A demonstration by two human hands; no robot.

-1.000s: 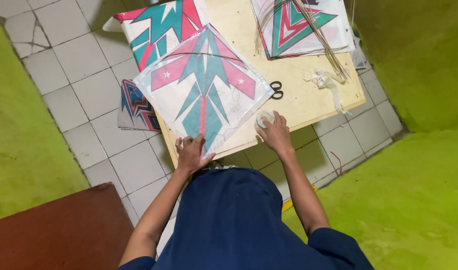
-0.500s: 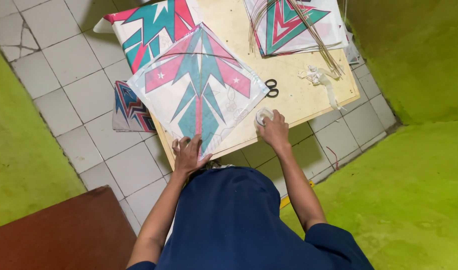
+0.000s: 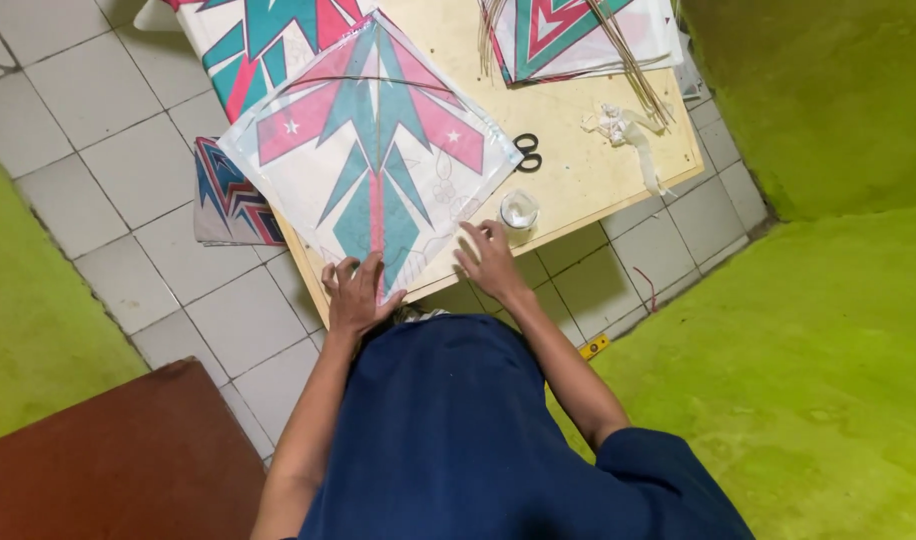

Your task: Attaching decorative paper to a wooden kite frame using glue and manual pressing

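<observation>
Nearest the camera, the person's blue-clad torso fills the lower frame, with both bare arms reaching forward to a low wooden board (image 3: 598,170) set on a pale tiled floor (image 3: 98,110). The left hand (image 3: 356,292) lies flat with fingers spread on the near corner of a diamond-shaped paper kite (image 3: 373,150) — pressing on it, not clasping it. The right hand (image 3: 490,262) rests open on the kite's lower right edge, fingers loose and holding nothing, just beside a small round glass jar (image 3: 519,211) with something white in it. The kite, white with a teal and pink arrow pattern, lies flat on the board, its left corner hanging over the edge. Beyond the jar sits a pair of black-handled scissors (image 3: 527,152). Farther off lie scraps of white string (image 3: 623,128), a bundle of thin sticks (image 3: 633,55) and another kite (image 3: 563,30) — all well apart from the hands.
</observation>
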